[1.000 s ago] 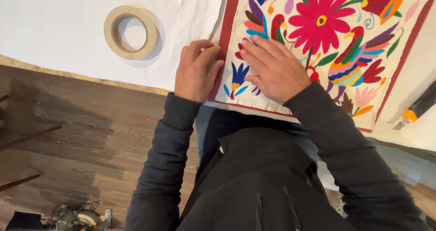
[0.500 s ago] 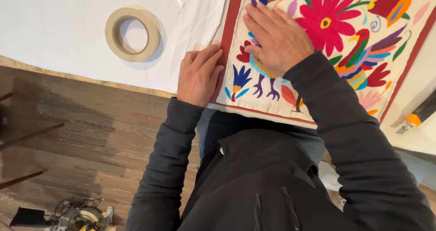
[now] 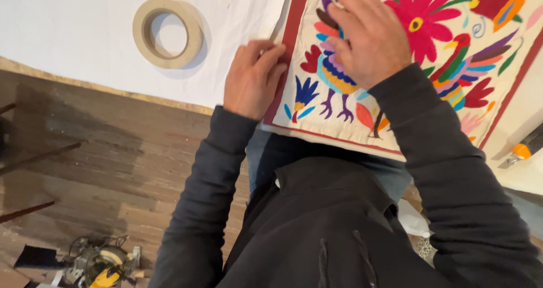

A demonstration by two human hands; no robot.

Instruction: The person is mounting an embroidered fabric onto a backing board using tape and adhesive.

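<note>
Left hand (image 3: 251,80) presses flat, fingers released, on the red border of the colourful embroidered cloth panel (image 3: 441,67); right hand (image 3: 370,39) lies spread beside it. Best smooth outward, evenly.

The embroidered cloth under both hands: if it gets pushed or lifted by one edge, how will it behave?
The embroidered cloth is probably floppy: its near edge hangs over the table edge. Pushed, it would likely bunch or slide rather than move as a sheet, which may be why the left hand and right hand press it flat. It looks light.
</note>
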